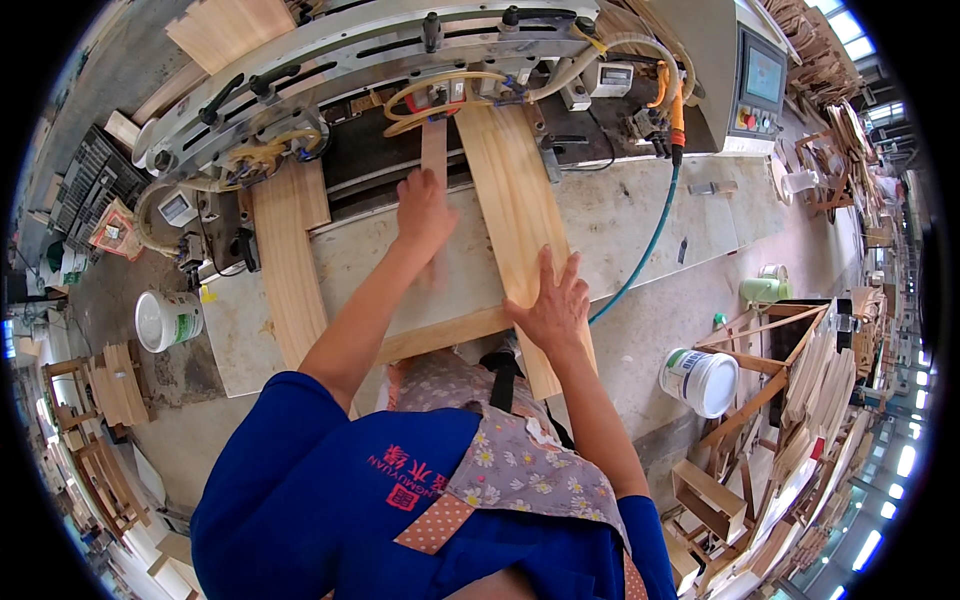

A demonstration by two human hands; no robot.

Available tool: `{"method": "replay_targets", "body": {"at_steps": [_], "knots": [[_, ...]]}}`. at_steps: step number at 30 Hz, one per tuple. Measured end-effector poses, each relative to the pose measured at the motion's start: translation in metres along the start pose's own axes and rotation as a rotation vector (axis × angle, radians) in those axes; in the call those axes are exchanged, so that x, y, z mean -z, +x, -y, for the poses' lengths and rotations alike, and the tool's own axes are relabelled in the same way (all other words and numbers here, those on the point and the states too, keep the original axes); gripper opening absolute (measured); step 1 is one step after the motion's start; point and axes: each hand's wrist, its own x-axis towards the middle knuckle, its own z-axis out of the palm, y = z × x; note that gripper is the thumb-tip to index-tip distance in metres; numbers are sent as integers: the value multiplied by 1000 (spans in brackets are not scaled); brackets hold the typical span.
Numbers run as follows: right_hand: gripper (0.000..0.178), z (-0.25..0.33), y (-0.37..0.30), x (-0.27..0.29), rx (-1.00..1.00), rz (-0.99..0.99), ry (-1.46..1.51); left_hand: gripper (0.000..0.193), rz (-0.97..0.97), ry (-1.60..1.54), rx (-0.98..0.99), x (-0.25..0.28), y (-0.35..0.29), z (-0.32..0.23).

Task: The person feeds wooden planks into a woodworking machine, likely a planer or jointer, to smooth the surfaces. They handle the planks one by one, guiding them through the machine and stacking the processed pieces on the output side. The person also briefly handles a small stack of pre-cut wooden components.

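My left hand (425, 212) is closed round a narrow wooden strip (433, 150), slightly smeared by motion. The strip's far end reaches under the machine's front rail, and its near end shows as a blur below the hand. My right hand (552, 305) lies with fingers spread on the edge of a long pale wooden board (512, 190), whose far end sits under the machine. Another wooden board (283, 250) lies to the left, also running under the machine. A wooden crosspiece (440, 334) spans the near side between the two boards.
The machine's metal rail (370, 55) with hoses and clamps runs across the far side. A control screen (764, 75) stands at the right. A teal hose (655, 240) hangs over the worktable (625, 210). White buckets (700, 382) stand on the floor, with wood stacks further right.
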Motion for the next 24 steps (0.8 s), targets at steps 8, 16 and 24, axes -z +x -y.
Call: {"method": "replay_targets", "body": {"at_steps": [8, 16, 24], "knots": [[97, 2, 0, 2, -19, 12, 6, 57, -4, 32, -98, -9, 36, -20], [94, -1, 1, 2, -26, 26, -26, 106, 218, 140, -475, 15, -36, -13], [94, 0, 0, 2, -25, 15, -6, 110, 303, 0, -530, 17, 20, -3]]}}
